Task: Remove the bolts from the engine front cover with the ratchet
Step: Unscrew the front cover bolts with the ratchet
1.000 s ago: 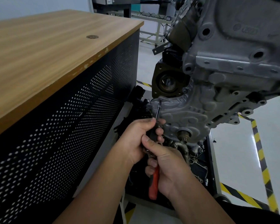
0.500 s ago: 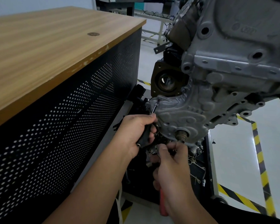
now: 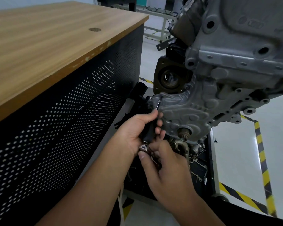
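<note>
**Two hands on the tool at the lower edge of the front cover**

Both forearms come up from the bottom of the frame and meet just below the engine. The left hand (image 3: 137,128) sits higher, palm turned toward the right, its fingers curled round a dark handle (image 3: 149,129). The thumb lies along the top of that handle and the fingertips wrap over its right side. Out of the top of the fist runs a thin shiny shaft (image 3: 159,104), tilted up and to the right, and its tip meets the left edge of the grey front cover (image 3: 186,110), right at a bolt (image 3: 161,96) near the cover's upper left corner.

The right hand (image 3: 167,167) is lower and just beside the left, the two touching at the fingers. Its thumb and forefinger pinch a small shiny metal piece (image 3: 143,147) at the bottom end of the dark handle. The other fingers are folded in under the palm, and what else they hold cannot be told. The wrist is bent, with the back of the hand facing the camera.

The cover hangs on the big grey engine (image 3: 243,54), with a brown stub (image 3: 185,132) poking out near its bottom edge, close to the right of the left hand's fingertips. To the left stands a wooden-topped bench (image 3: 47,38) with a black perforated side panel (image 3: 72,119). Yellow-and-black tape (image 3: 261,160) runs along the floor on the right.
</note>
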Action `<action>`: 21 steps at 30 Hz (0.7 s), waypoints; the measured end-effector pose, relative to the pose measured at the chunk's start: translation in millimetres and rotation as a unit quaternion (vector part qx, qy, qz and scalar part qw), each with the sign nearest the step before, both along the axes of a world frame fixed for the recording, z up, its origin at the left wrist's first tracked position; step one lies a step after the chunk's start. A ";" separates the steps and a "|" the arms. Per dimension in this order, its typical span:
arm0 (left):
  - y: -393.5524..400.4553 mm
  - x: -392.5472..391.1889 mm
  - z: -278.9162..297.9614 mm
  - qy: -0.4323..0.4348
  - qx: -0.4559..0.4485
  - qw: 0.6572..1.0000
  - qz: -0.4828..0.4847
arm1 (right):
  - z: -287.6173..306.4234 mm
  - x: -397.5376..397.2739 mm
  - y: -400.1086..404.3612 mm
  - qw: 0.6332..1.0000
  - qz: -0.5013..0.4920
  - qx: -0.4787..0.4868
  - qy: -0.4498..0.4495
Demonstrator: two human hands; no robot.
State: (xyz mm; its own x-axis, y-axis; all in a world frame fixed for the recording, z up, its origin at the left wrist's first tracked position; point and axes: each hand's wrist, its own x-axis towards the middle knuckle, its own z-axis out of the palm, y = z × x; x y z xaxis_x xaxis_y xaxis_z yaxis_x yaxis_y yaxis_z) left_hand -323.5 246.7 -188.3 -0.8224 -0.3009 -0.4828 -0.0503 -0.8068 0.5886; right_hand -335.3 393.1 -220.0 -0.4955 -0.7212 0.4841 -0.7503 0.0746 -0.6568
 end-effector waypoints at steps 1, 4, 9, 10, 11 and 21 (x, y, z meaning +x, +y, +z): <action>0.0 0.8 0.1 0.001 -0.003 1.000 -0.004 | 1.3 -0.2 -0.6 1.000 0.001 0.001 0.013; -0.6 2.4 1.4 0.000 -0.004 1.000 -0.010 | 4.2 0.9 -3.7 0.999 -0.011 0.007 0.046; -5.0 4.1 3.0 -0.010 -0.009 1.000 -0.016 | 4.1 6.4 -5.8 0.998 -0.023 -0.001 0.057; -6.9 4.4 3.8 -0.011 -0.010 1.000 -0.013 | 4.2 4.9 -5.2 0.998 -0.032 0.004 0.057; -9.0 4.7 4.5 -0.013 -0.013 1.000 -0.009 | 4.6 1.6 -4.3 0.998 -0.045 0.008 0.052; -6.8 2.0 7.6 -0.004 -0.008 1.000 -0.024 | 6.9 -5.6 -2.9 0.998 0.025 -0.004 0.056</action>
